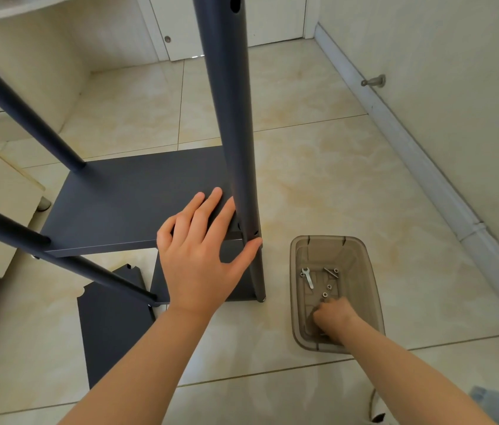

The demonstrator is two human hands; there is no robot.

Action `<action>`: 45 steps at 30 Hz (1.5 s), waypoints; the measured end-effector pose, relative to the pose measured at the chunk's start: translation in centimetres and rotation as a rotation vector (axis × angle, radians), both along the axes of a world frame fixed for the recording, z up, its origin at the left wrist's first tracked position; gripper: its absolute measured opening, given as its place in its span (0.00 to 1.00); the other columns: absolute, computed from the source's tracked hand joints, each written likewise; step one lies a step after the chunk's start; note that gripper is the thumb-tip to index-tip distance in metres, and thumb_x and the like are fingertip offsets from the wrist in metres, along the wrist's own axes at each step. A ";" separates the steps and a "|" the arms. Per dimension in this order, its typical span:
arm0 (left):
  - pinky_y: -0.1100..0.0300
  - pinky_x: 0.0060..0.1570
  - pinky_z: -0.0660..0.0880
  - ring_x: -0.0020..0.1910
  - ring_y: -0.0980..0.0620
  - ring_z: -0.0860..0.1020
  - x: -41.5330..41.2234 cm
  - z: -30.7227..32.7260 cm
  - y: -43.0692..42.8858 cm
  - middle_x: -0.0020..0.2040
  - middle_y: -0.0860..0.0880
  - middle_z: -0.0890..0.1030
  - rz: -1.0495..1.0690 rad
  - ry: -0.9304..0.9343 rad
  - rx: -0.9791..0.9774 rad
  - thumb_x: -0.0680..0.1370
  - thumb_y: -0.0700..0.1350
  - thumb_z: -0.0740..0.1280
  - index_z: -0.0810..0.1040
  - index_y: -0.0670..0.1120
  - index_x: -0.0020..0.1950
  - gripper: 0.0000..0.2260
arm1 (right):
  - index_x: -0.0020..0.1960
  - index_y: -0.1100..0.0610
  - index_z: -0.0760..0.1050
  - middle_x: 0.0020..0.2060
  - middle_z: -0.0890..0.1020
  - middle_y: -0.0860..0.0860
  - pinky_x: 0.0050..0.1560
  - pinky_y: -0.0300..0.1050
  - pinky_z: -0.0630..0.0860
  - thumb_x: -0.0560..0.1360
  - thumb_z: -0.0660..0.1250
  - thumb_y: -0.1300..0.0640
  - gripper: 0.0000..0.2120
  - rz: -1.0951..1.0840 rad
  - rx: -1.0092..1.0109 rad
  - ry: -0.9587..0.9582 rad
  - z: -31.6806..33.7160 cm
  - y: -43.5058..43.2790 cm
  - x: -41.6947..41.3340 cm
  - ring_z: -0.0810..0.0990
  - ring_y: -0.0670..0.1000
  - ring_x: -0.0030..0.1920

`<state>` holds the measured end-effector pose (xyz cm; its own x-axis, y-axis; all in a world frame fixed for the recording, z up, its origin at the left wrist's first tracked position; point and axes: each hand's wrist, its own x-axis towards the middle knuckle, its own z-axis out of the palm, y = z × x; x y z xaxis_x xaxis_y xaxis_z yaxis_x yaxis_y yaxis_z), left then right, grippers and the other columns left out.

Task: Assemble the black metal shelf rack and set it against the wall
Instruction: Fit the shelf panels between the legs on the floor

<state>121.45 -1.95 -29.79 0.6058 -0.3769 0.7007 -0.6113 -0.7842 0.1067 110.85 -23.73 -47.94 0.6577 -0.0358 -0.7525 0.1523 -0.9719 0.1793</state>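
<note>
The black metal rack stands on the tiled floor with a shelf panel (125, 197) set between its upright poles. My left hand (199, 253) lies flat on the near right corner of that shelf, thumb against the front right pole (236, 124). A lower shelf panel (236, 283) shows beneath. My right hand (332, 317) reaches down into a translucent brown bin (300, 259), fingers curled among the hardware; what they hold is hidden. A small wrench (307, 277) and several nuts and bolts lie on the bin's bottom.
A loose black shelf panel (110, 326) lies flat on the floor at the near left. Two more poles (21, 111) slant in from the left. A white wall with baseboard and a door stop (373, 81) runs along the right. Light furniture stands at left.
</note>
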 end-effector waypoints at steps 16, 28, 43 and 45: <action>0.49 0.67 0.66 0.71 0.46 0.73 -0.2 -0.1 -0.5 0.69 0.48 0.78 0.000 0.072 0.002 0.77 0.65 0.65 0.79 0.49 0.68 0.26 | 0.55 0.62 0.75 0.55 0.79 0.60 0.47 0.47 0.74 0.77 0.63 0.65 0.07 -0.261 0.255 -0.185 8.5 -0.9 4.9 0.79 0.59 0.50; 0.51 0.75 0.49 0.77 0.47 0.64 -1.9 3.3 -0.2 0.75 0.50 0.72 -0.046 0.445 0.007 0.78 0.59 0.68 0.75 0.50 0.73 0.25 | 0.46 0.52 0.84 0.32 0.81 0.39 0.37 0.29 0.69 0.74 0.70 0.54 0.04 -0.347 0.664 -0.517 24.9 1.1 3.4 0.78 0.39 0.36; 0.64 0.39 0.71 0.41 0.56 0.80 -5.7 4.2 0.6 0.36 0.55 0.82 0.107 1.196 -0.905 0.80 0.51 0.68 0.80 0.51 0.41 0.09 | 0.47 0.59 0.83 0.38 0.87 0.47 0.33 0.36 0.75 0.77 0.69 0.57 0.06 -0.910 0.936 -0.385 28.3 5.0 2.3 0.80 0.40 0.32; 0.65 0.40 0.72 0.47 0.56 0.80 -5.2 4.3 0.2 0.44 0.55 0.83 0.083 1.382 -1.081 0.79 0.54 0.70 0.79 0.53 0.46 0.06 | 0.48 0.58 0.82 0.39 0.87 0.47 0.34 0.37 0.73 0.78 0.69 0.56 0.06 -0.942 0.917 -0.383 28.4 5.0 2.7 0.80 0.40 0.31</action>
